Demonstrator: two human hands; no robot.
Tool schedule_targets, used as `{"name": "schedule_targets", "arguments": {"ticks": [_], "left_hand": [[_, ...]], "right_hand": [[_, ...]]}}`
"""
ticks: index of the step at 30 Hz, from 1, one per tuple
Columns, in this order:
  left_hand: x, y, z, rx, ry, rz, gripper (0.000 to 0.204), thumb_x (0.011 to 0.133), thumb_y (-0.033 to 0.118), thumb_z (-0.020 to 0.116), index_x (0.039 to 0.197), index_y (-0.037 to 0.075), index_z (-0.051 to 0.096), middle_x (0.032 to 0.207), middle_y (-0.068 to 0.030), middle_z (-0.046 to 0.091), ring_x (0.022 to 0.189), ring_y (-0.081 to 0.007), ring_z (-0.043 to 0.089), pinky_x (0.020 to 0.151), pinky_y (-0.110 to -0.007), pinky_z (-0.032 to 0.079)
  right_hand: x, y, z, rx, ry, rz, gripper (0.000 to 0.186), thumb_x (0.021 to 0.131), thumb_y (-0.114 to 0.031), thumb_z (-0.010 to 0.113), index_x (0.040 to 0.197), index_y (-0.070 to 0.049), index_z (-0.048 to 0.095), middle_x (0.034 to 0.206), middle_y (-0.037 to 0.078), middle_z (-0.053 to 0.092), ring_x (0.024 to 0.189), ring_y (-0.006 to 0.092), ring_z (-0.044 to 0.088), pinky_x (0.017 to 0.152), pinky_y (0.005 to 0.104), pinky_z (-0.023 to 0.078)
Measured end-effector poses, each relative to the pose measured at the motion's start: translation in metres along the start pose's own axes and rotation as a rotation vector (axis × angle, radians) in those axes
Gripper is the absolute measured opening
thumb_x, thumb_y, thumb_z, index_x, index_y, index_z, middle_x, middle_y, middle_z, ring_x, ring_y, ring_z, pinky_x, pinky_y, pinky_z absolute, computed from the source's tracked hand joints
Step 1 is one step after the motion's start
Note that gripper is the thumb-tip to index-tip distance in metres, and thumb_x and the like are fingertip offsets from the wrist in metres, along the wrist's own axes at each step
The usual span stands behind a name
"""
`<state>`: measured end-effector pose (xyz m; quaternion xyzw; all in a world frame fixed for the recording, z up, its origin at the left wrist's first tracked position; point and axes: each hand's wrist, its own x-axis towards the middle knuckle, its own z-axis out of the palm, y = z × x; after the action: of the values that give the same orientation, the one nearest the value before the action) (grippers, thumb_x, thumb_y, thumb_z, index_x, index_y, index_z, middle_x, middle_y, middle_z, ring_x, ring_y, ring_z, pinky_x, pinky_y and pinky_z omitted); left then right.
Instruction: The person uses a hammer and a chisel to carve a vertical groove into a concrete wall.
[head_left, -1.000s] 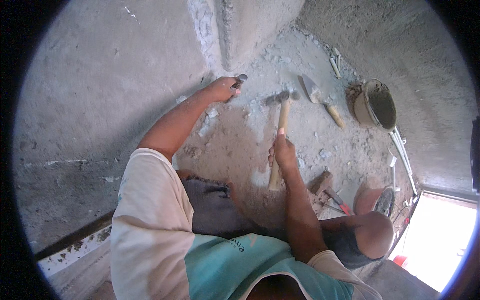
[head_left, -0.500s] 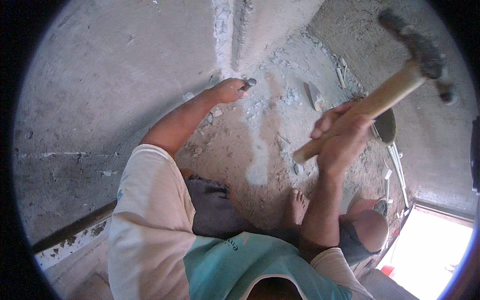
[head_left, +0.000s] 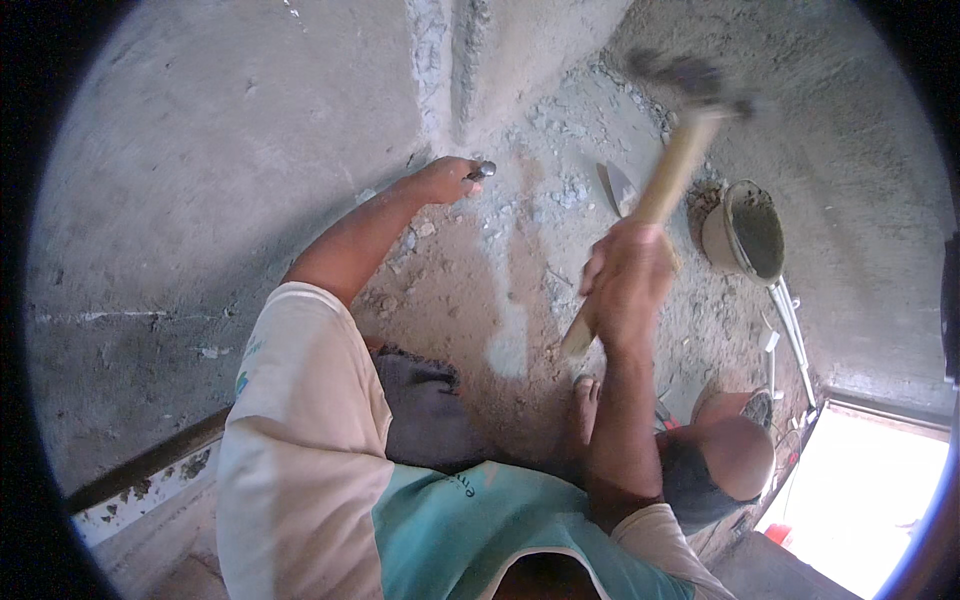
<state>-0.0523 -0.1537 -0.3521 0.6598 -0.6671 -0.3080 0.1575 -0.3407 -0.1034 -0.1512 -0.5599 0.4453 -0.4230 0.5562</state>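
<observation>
My left hand (head_left: 449, 181) is closed round a metal chisel (head_left: 483, 171) close to the foot of the wall corner, its round struck end pointing out past my fist. Most of the chisel is hidden by the hand, and its working tip cannot be seen. Gripped in my right hand (head_left: 630, 280) is a hammer (head_left: 673, 170) with a pale wooden handle. Its dark head, smeared by motion, is raised to the right of the chisel and apart from it. A rough broken groove (head_left: 430, 75) runs down the grey plaster wall above my left hand.
Rubble and dust cover the ground (head_left: 450, 300). A trowel-like blade (head_left: 617, 188) lies beyond my right hand. To the right stand a bucket (head_left: 745, 232) with grey mix inside and several white pipes (head_left: 793, 335). A second, reddish container (head_left: 728, 403) sits by my knee, near a bright doorway (head_left: 860, 500).
The hammer has swung left and its handle stands steeper, with my right hand moved left and turned. My left hand still grips the chisel in nearly the same place.
</observation>
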Motion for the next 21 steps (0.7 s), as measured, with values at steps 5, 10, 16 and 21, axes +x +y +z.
{"name": "schedule_targets", "arguments": {"ticks": [5, 10, 16, 21], "left_hand": [[0.003, -0.003, 0.005, -0.044, -0.004, 0.004, 0.029, 0.08, 0.023, 0.06, 0.1, 0.002, 0.059, 0.091, -0.0197, 0.063, 0.09, -0.0344, 0.059, 0.079, -0.042, 0.044], [0.003, 0.008, 0.001, 0.006, -0.01, 0.046, 0.034, 0.081, 0.023, 0.06, 0.107, 0.001, 0.058, 0.102, -0.022, 0.061, 0.096, -0.0349, 0.058, 0.084, -0.04, 0.044], [0.004, -0.002, -0.007, -0.021, 0.051, -0.057, 0.027, 0.081, 0.022, 0.059, 0.097, 0.0, 0.059, 0.09, -0.0205, 0.063, 0.087, -0.0311, 0.061, 0.078, -0.041, 0.045], [0.0, 0.007, -0.009, -0.141, 0.138, -0.039, 0.026, 0.082, 0.026, 0.058, 0.095, 0.003, 0.059, 0.084, -0.017, 0.063, 0.081, -0.0303, 0.061, 0.075, -0.039, 0.046]], "right_hand": [[0.016, -0.008, 0.017, 0.164, 0.087, -0.471, 0.05, 0.092, -0.05, 0.039, 0.085, 0.0, 0.046, 0.059, 0.007, 0.049, 0.047, 0.0136, 0.047, 0.044, 0.0264, 0.04], [-0.014, 0.153, 0.037, -0.392, -0.204, 0.201, 0.042, 0.093, -0.046, 0.042, 0.081, -0.006, 0.046, 0.057, 0.001, 0.046, 0.046, 0.0104, 0.045, 0.041, 0.0268, 0.039], [-0.016, 0.107, 0.013, -0.194, -0.171, 0.317, 0.049, 0.092, -0.052, 0.04, 0.077, -0.005, 0.046, 0.058, 0.002, 0.046, 0.045, 0.0112, 0.045, 0.04, 0.027, 0.039], [-0.002, 0.044, 0.0, -0.074, -0.068, 0.204, 0.047, 0.093, -0.048, 0.041, 0.081, -0.003, 0.049, 0.056, 0.003, 0.048, 0.041, 0.0113, 0.046, 0.038, 0.0259, 0.037]]}}
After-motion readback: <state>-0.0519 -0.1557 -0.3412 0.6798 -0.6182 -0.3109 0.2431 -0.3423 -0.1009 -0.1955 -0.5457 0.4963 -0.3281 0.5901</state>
